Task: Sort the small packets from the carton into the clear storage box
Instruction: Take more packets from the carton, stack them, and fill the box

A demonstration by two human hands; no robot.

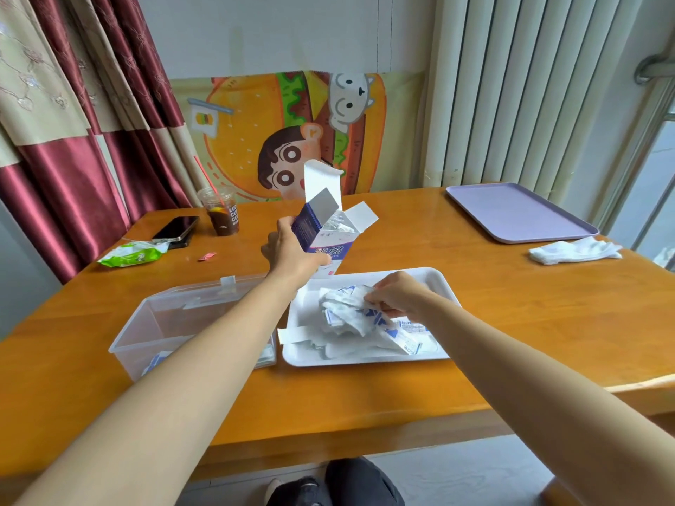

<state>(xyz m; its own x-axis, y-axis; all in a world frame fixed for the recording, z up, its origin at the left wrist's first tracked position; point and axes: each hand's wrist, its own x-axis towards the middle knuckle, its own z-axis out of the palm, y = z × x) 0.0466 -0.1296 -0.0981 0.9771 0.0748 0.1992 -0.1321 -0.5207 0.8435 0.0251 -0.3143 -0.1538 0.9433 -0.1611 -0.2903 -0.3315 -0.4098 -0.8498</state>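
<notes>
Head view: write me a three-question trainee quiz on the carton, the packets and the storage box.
1. True or false: the left hand holds the carton with its flaps open.
2. Fill in: the clear storage box stands on the ___ side of the white tray.
3. Pick one: the packets that the right hand pinches lie in: A the carton; B the white tray; C the clear storage box.
Key: 1 true; 2 left; 3 B.
</notes>
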